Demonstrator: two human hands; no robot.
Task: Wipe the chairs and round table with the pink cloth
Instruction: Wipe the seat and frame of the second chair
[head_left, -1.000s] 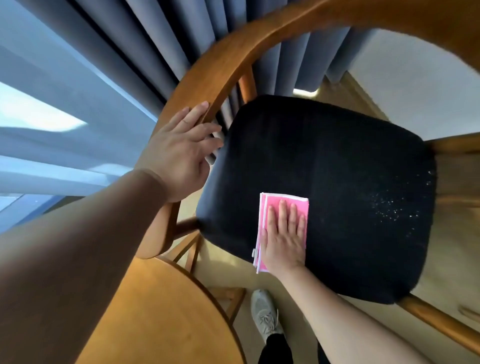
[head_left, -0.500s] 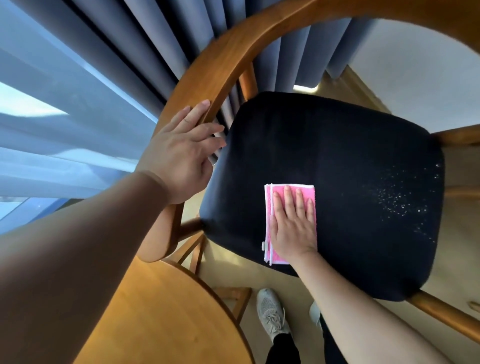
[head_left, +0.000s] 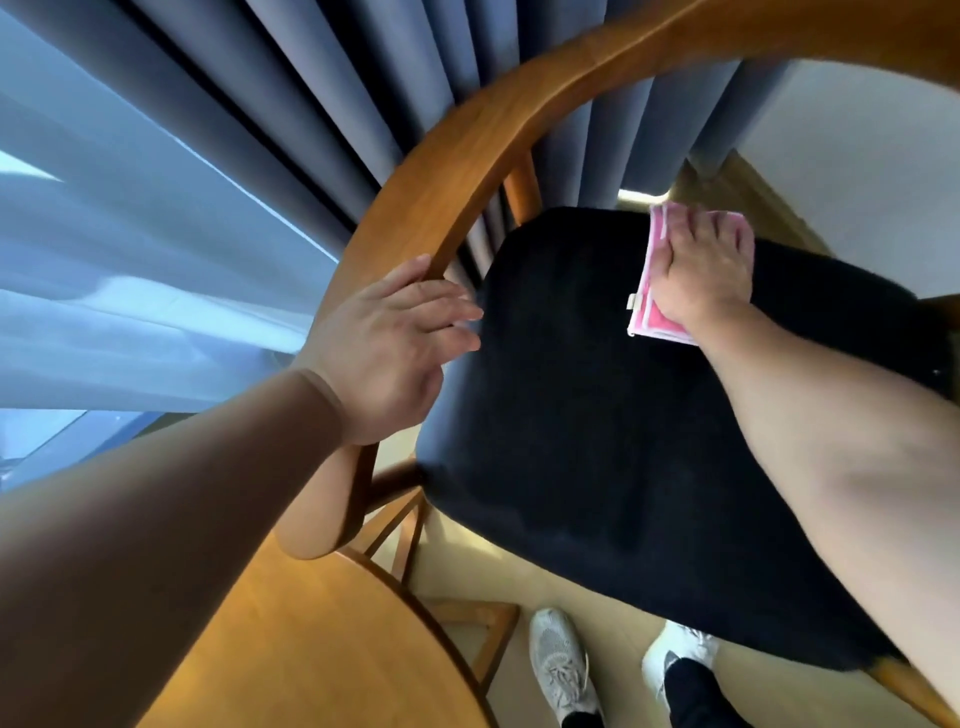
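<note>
Cloth (head_left: 649, 312) now lies at the far edge of the seat (head_left: 597, 441), up from the near side, under the right hand (head_left: 701, 275), fingers (head_left: 685, 234) straight; left hand (head_left: 384, 353) rests loosely on the armrest (head_left: 467, 171). Stroke looks finished.

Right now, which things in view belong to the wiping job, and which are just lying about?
Job: cloth, pressed flat under the right hand; seat; rail, with the left hand resting on it; table.
Just there: curtains; shoes; wall.
</note>
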